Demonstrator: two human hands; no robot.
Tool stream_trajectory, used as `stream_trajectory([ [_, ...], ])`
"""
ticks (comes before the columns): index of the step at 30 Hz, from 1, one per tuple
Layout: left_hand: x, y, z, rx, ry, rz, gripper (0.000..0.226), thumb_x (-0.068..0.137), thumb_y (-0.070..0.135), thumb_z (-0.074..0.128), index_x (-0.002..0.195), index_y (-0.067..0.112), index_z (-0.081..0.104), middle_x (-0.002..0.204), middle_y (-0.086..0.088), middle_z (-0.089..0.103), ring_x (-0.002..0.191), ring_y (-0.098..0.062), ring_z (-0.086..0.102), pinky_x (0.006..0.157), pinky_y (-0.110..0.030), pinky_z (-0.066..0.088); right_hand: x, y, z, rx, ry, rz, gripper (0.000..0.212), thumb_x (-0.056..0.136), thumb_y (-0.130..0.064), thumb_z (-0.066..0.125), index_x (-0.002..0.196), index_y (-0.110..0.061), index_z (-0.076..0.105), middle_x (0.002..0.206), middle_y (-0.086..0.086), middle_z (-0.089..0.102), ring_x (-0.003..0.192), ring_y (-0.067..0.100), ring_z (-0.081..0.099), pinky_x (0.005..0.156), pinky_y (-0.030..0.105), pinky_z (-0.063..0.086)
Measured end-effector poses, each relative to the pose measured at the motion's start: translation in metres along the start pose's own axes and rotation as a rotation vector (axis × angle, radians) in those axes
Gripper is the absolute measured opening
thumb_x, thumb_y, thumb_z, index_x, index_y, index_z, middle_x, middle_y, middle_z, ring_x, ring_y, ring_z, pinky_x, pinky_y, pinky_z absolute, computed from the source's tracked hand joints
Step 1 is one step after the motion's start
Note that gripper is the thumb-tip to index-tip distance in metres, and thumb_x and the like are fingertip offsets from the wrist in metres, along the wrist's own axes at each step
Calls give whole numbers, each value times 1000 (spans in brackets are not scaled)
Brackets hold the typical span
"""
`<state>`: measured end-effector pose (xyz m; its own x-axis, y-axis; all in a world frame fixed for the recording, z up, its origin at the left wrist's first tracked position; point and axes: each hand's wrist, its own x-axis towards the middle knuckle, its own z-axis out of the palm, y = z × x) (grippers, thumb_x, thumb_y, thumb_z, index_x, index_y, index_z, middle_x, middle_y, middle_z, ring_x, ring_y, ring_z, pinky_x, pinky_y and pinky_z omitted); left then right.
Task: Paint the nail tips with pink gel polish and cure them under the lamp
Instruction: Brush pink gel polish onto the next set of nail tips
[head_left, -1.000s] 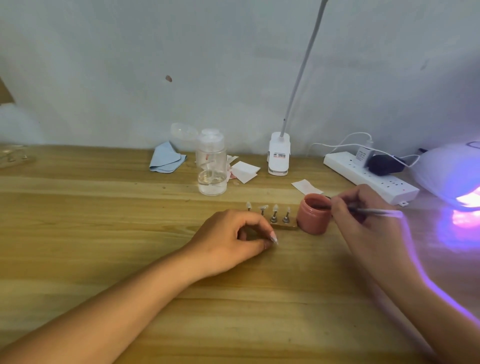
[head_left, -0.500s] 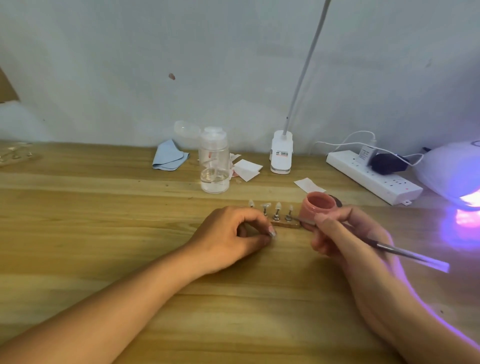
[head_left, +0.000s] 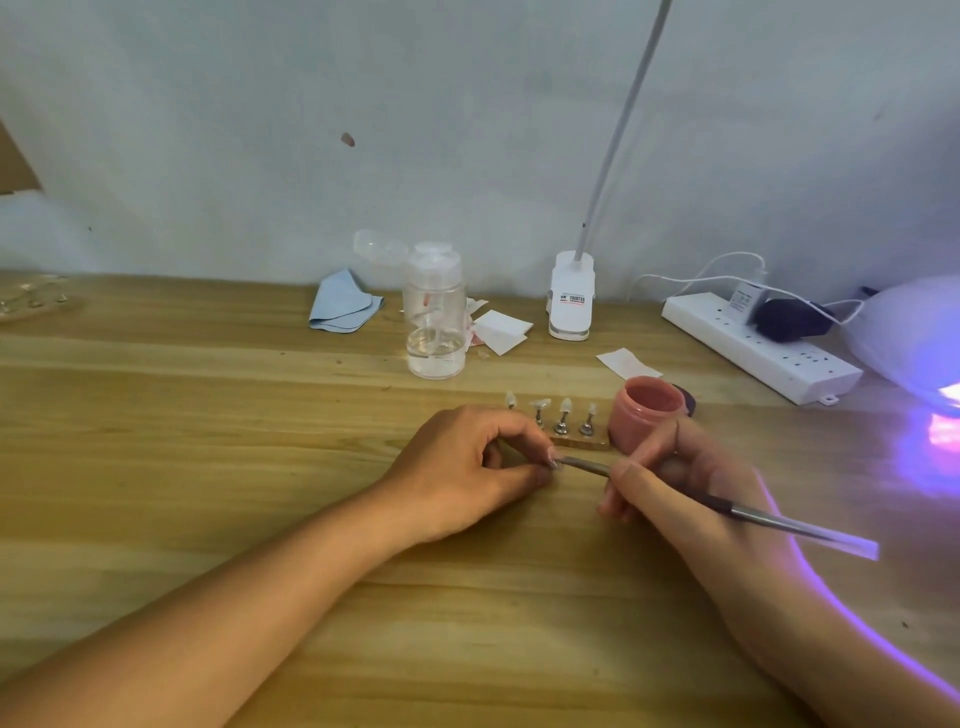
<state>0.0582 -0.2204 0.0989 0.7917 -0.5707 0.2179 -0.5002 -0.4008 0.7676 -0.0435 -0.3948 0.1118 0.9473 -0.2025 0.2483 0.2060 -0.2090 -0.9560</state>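
Hands, as I see them: right hand (head_left: 670, 483) grips brush (head_left: 779, 522) pen-fashion, its end touching the nail tip (head_left: 553, 462) pinched in my curled left hand (head_left: 467, 467). Behind: stand (head_left: 576, 442) of pale upright tips, open pink jar (head_left: 649, 415) beside; lamp (head_left: 924, 353) glowing far right.

Left forearm comes in from the lower left, bare, angled up and to the right. Left hand (head_left: 467, 467) is back-up with fingers curled; thumb and index fingertips (head_left: 545, 470) meet and pinch a small pale piece (head_left: 554, 463), too small to identify. Right forearm comes in from the lower right. Right hand (head_left: 685, 483) grips a brush (head_left: 779, 522) pen-style with thumb and curled fingers, handle trailing right over the hand, bristle end at the left fingertips. Hands are near each other, not touching.
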Motion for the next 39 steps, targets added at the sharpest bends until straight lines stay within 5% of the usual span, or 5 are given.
stream_trajectory([
  [8, -2, 2, -2, -15, -12, 12, 13, 83, 19, 75, 84, 31, 74, 82, 19, 71, 48, -3, 40, 51, -17, 33, 1, 3, -1, 43, 50, -23, 12, 86, -2, 65, 81, -5, 54, 60, 9, 67, 57, 11, 60, 58, 16, 46],
  [12, -3, 2, -3, -57, -18, 40, 19, 83, 15, 75, 81, 34, 71, 82, 26, 69, 48, -4, 37, 50, -12, 32, 1, -2, -4, 230, 85, -4, 25, 76, -27, 69, 86, -5, 60, 69, 11, 70, 65, 13, 63, 63, 18, 53],
  [17, -3, 3, -4, -81, -28, 63, 19, 83, 13, 75, 82, 31, 72, 80, 25, 69, 48, -4, 35, 50, -15, 31, 2, 2, -3, 202, 80, 36, 16, 87, -2, 63, 75, -2, 52, 67, 15, 70, 61, 18, 63, 61, 21, 53],
  [34, -4, 5, -4, -36, -19, 90, 21, 83, 16, 76, 82, 36, 68, 76, 28, 66, 50, -3, 38, 52, -21, 33, 4, 5, -3, 142, 64, 11, 19, 90, 3, 56, 75, 1, 45, 63, 16, 69, 58, 17, 60, 58, 19, 49],
  [39, -4, 4, -3, -10, -13, 105, 14, 84, 17, 75, 85, 30, 70, 79, 27, 64, 53, -4, 41, 54, -19, 34, 4, -1, -3, 155, 219, -211, 11, 87, -6, 63, 82, -2, 54, 64, 3, 67, 58, 8, 59, 59, 15, 48],
])
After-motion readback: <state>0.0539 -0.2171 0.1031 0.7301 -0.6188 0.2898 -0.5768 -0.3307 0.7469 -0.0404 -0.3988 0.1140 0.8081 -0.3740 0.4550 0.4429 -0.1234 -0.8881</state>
